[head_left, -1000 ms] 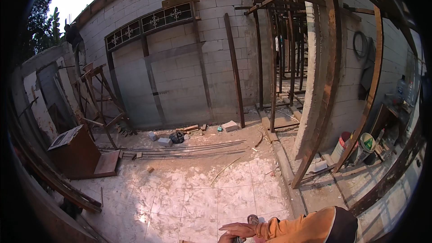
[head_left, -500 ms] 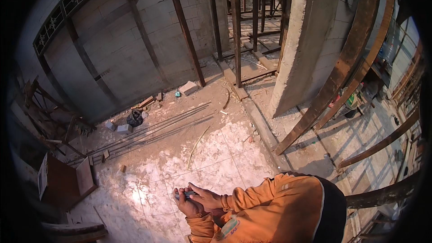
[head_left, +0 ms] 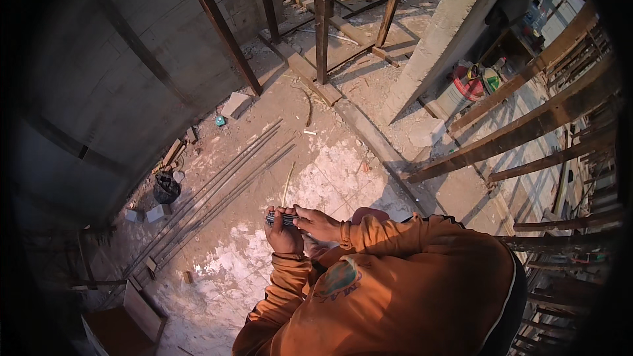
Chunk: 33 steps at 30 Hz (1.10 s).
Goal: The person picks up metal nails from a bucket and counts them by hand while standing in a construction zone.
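In front of my chest, my left hand is closed around a small bundle of short, dark grey metal rods, which look like long nails. My right hand comes from the right and has its fingers on the near end of the same bundle. Both hands meet over the pale, dusty floor, with orange sleeves reaching to the wrists. Parts of the bundle are hidden by the fingers, and its exact kind is too small to make out.
Long steel bars lie along the floor beyond my hands. A black bag and grey blocks rest by the wall. A brown open box stands near left. Wooden posts and slanting beams rise ahead and right, near a filled bucket.
The view has turned right and tilted. My hands have moved up in the picture, still together on the metal bundle, with the left fingers now wrapped over it.
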Tool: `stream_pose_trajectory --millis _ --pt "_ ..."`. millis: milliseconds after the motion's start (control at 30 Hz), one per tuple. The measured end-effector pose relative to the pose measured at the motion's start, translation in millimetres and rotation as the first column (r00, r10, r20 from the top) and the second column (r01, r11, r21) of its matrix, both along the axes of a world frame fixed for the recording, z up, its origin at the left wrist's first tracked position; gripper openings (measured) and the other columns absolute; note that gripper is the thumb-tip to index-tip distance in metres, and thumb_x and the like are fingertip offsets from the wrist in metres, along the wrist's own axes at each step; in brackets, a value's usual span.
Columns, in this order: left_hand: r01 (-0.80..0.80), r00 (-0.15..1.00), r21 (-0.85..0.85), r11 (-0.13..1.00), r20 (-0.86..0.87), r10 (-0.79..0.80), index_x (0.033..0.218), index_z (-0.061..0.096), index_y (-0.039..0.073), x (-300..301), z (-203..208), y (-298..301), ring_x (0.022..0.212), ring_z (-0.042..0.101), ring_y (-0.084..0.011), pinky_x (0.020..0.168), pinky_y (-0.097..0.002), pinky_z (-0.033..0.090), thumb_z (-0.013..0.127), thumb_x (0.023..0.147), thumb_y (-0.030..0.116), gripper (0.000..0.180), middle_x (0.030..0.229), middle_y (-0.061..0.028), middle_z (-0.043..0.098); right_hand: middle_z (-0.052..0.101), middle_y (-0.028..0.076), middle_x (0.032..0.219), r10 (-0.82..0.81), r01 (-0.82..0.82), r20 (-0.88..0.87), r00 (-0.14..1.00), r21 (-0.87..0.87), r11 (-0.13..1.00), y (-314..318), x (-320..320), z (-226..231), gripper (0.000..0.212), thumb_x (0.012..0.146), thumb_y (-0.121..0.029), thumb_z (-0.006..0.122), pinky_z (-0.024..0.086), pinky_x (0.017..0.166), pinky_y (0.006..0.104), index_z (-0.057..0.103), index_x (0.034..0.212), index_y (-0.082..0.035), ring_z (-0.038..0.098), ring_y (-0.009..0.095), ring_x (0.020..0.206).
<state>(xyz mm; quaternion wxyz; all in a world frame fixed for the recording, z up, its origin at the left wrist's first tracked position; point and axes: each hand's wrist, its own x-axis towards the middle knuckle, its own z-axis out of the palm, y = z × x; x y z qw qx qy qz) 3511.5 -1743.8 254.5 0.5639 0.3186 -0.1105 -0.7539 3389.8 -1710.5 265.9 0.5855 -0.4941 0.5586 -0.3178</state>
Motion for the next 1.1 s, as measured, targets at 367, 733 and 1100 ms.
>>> stream_pose_trajectory --millis 367,733,1100 --pt "0.330 0.943 -0.082 0.940 0.067 -0.325 0.116 0.049 0.008 -122 -12 -287 0.095 0.057 -0.0197 0.090 -0.0398 0.045 0.051 0.097 0.014 0.019 0.098 -0.0051 0.059 0.064 0.019 0.101 -0.143 0.145 0.289 0.947 0.013 0.989 -261 -142 -16 0.035 0.097 -0.021 0.048 0.054 0.075 0.0345 0.052 0.122 0.003 0.064 0.022 0.097" --pt "0.448 0.894 -0.058 0.892 0.036 -0.447 0.109 0.049 0.003 -259 34 -537 0.090 0.052 -0.0211 0.089 -0.0373 0.044 0.048 0.097 0.008 0.013 0.093 -0.0077 0.055 0.056 0.015 0.081 0.179 -0.269 -0.209 0.961 -0.571 0.776 -501 -276 -44 0.031 0.084 -0.027 0.062 0.049 0.065 0.0395 0.056 0.097 0.000 0.061 0.029 0.077" --pt "0.908 0.417 -0.030 0.417 -0.010 -0.909 0.117 0.050 0.005 -391 3 -841 0.089 0.054 -0.0203 0.083 -0.0360 0.046 0.051 0.096 0.010 0.021 0.095 -0.0067 0.054 0.063 0.019 0.094 -0.389 0.388 0.015 0.921 0.026 0.921 -714 -394 -38 0.032 0.096 -0.028 0.046 0.047 0.078 0.0393 0.057 0.101 0.001 0.063 0.027 0.085"
